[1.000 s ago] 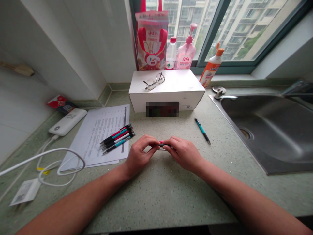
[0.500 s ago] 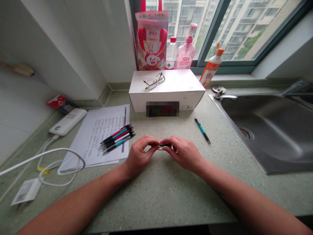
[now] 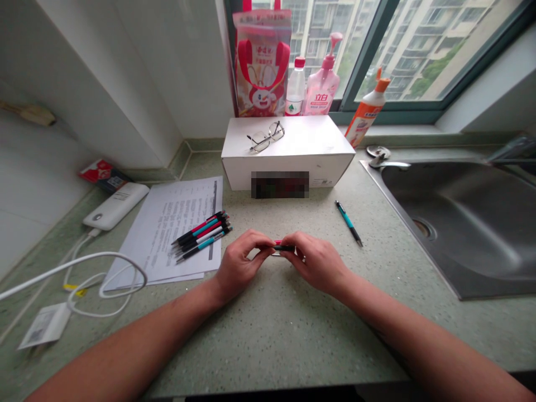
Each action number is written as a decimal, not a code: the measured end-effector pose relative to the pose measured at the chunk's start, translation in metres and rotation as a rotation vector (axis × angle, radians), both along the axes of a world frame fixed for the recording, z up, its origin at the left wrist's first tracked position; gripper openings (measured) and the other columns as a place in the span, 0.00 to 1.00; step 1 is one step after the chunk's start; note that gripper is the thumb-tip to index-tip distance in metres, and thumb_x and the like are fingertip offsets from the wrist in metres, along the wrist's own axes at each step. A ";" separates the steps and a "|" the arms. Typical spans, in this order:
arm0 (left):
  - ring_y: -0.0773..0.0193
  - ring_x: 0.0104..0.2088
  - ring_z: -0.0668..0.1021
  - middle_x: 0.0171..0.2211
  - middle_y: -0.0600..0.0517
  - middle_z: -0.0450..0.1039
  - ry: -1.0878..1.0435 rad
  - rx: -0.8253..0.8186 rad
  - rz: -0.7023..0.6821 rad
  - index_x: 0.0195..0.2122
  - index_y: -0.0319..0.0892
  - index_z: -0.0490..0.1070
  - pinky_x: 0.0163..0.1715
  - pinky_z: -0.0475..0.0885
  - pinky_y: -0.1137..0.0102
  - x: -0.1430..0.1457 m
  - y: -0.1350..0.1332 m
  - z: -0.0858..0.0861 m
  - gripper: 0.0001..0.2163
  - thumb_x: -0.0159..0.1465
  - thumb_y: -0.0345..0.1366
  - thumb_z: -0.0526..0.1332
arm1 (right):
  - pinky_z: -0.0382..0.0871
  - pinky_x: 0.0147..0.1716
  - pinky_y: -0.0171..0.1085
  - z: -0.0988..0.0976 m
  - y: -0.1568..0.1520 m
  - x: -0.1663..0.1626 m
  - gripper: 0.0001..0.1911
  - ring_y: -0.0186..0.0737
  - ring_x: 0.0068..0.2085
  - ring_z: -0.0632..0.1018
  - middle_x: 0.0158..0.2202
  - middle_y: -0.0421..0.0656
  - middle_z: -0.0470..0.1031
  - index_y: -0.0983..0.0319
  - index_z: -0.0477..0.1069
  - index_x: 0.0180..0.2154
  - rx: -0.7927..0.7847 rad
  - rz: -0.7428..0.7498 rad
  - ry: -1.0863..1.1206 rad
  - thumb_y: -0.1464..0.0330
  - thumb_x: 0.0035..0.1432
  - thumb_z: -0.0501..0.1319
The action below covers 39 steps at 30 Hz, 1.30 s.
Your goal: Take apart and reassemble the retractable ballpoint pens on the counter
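Above the counter, my left hand [image 3: 245, 259] and my right hand [image 3: 316, 259] meet at their fingertips on a pen [image 3: 285, 248]. Both hands pinch it between thumb and fingers. Its black part shows in the gap, with a bit of red just behind it and a pale sliver below; the fingers hide the rest. To the left, several pens [image 3: 205, 235] in black, red, teal and white lie side by side on printed paper sheets [image 3: 154, 229]. A single teal and black pen [image 3: 348, 222] rests on the counter to the right of my hands.
A white box [image 3: 288, 146] with eyeglasses [image 3: 266, 138] on top stands ahead. Bottles and a pink bag [image 3: 263, 67] stand behind it. The steel sink [image 3: 460, 223] lies right. On the left are a white power bank [image 3: 116, 205], its cable [image 3: 111, 255] and an adapter [image 3: 45, 325].
The view has shifted slightly. My hands keep nearly the same pose, and a little more red shows between the fingertips.
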<state>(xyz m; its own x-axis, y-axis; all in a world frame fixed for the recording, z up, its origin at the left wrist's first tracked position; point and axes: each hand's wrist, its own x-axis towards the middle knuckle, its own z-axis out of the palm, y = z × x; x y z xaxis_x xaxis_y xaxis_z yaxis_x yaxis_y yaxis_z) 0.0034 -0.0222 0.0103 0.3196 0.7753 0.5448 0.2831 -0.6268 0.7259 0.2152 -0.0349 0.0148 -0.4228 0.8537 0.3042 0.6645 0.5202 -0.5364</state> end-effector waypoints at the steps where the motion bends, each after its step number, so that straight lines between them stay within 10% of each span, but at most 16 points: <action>1: 0.64 0.35 0.79 0.33 0.51 0.77 -0.001 -0.001 -0.001 0.39 0.42 0.76 0.36 0.78 0.69 0.000 0.000 0.000 0.03 0.65 0.28 0.65 | 0.68 0.34 0.36 0.001 0.000 0.000 0.11 0.38 0.35 0.79 0.38 0.44 0.80 0.60 0.72 0.44 0.004 0.002 -0.004 0.61 0.71 0.56; 22: 0.64 0.35 0.80 0.34 0.49 0.78 0.000 -0.014 -0.058 0.40 0.42 0.75 0.37 0.77 0.68 -0.001 -0.001 0.001 0.04 0.66 0.28 0.64 | 0.63 0.33 0.37 0.010 0.004 0.007 0.15 0.38 0.34 0.77 0.36 0.43 0.78 0.60 0.74 0.42 0.034 -0.069 -0.046 0.60 0.72 0.53; 31: 0.57 0.39 0.77 0.37 0.48 0.79 0.377 0.151 -0.261 0.40 0.42 0.74 0.42 0.70 0.61 0.001 -0.002 0.001 0.05 0.65 0.26 0.61 | 0.59 0.31 0.37 0.014 0.008 0.017 0.11 0.36 0.30 0.73 0.33 0.42 0.75 0.61 0.71 0.35 0.029 0.043 -0.198 0.65 0.69 0.56; 39: 0.56 0.38 0.73 0.35 0.47 0.76 0.505 0.048 0.020 0.40 0.41 0.76 0.40 0.68 0.61 0.003 0.004 -0.003 0.06 0.69 0.33 0.60 | 0.56 0.29 0.37 0.014 0.010 0.018 0.03 0.36 0.33 0.74 0.36 0.42 0.76 0.60 0.72 0.38 -0.104 0.084 -0.392 0.67 0.63 0.61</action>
